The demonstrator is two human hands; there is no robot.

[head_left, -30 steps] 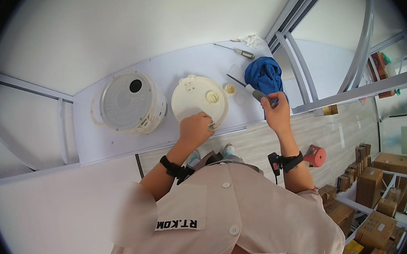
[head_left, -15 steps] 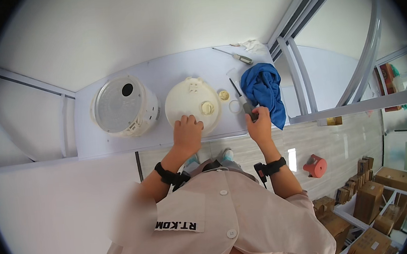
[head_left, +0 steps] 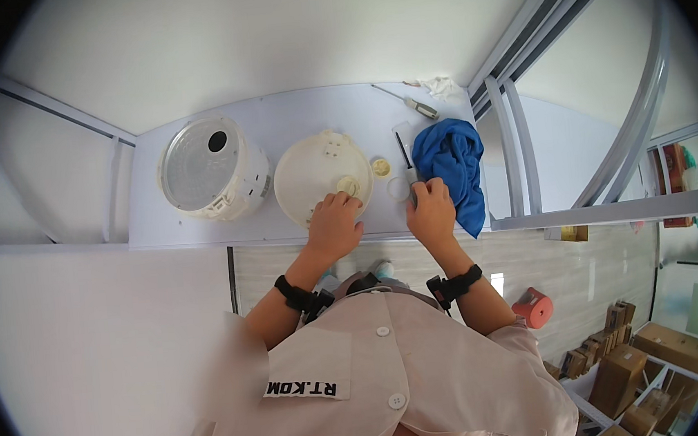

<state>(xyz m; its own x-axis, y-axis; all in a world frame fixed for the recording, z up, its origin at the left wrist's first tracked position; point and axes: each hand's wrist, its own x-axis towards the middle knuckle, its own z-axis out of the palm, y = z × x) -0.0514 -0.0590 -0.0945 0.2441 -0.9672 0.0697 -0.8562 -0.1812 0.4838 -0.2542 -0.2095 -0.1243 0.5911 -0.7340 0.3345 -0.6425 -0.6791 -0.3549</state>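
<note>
A round cream lid [head_left: 304,172] lies flat on the white bench, with a small round knob [head_left: 348,186] on it. My left hand [head_left: 335,227] rests over the lid's near edge, fingers stretched toward the knob and thumb apart, holding nothing. Between the lid and a crumpled blue cloth [head_left: 449,157], my right hand [head_left: 432,211] is closed around the grey handle of a screwdriver [head_left: 409,164]. The screwdriver's dark shaft points away from me. A small yellowish round part [head_left: 380,167] and a clear ring [head_left: 397,188] lie beside the lid.
At the left of the bench stands a white cylindrical tub [head_left: 214,171] with a translucent top. A second screwdriver [head_left: 421,108] and white crumpled tissue [head_left: 440,88] lie at the back right. Metal frame bars [head_left: 516,147] rise on the right. Cardboard boxes [head_left: 618,381] and a red stool [head_left: 534,308] are below.
My left hand has moved right and its fingers have straightened toward the knob. The right hand has shifted slightly left, still on the screwdriver.
</note>
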